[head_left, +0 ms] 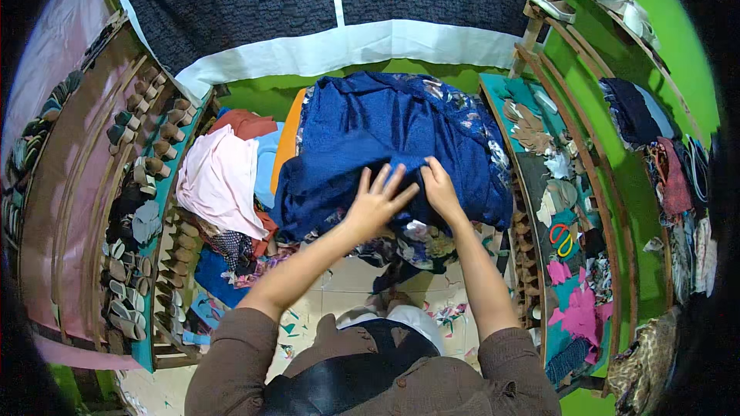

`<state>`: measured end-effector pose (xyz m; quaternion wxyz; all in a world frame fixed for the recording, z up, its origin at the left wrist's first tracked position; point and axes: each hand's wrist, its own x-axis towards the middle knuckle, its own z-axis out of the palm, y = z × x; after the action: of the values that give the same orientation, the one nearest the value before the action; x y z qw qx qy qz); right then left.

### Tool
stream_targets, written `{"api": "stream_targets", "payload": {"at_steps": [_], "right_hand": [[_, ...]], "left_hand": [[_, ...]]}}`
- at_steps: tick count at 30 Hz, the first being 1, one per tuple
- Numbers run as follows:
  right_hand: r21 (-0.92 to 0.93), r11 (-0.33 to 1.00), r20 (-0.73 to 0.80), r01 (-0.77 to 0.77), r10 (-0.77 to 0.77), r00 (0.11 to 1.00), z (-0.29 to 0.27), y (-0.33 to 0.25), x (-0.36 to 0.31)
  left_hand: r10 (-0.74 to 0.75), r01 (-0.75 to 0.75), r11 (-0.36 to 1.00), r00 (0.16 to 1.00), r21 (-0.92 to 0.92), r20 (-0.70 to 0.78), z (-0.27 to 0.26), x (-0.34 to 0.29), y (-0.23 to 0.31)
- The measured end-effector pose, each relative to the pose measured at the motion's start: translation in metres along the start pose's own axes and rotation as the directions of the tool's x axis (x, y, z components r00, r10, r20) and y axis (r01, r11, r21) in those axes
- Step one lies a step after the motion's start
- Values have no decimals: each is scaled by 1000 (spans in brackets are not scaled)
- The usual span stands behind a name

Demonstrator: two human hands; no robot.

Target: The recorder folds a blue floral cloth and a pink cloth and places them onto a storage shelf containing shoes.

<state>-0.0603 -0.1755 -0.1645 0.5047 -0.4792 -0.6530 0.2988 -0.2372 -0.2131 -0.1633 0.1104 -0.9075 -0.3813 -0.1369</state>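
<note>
A large dark blue cloth [385,115] with a slight sheen is spread over a low pile in front of me. Flower-printed fabric [420,246] shows under its near edge and along its right side. My left hand [374,202] is over the near part of the blue cloth, fingers spread apart, with nothing gripped. Just to its right, my right hand [441,191] pinches a fold of the same cloth between thumb and fingers. What lies beneath the blue cloth is hidden.
Light pink cloth [220,177], with other fabrics, is heaped left of the pile; an orange cloth [287,142] borders it. Shoe racks [162,254] stand left. A right-hand shelf [532,208] holds fabric scraps and scissors [561,239]. Scraps litter the tiled floor [331,293].
</note>
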Motion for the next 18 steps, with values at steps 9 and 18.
{"api": "stream_targets", "payload": {"at_steps": [9, 18], "right_hand": [[-202, 978, -193, 46, -86, 977, -18, -3, -16], [-387, 882, -215, -269, 197, 956, 96, 32, -148]], "left_hand": [[-422, 272, 893, 784, -360, -455, -24, 28, -58], [-426, 181, 868, 751, -463, -505, -107, 73, -27]]}}
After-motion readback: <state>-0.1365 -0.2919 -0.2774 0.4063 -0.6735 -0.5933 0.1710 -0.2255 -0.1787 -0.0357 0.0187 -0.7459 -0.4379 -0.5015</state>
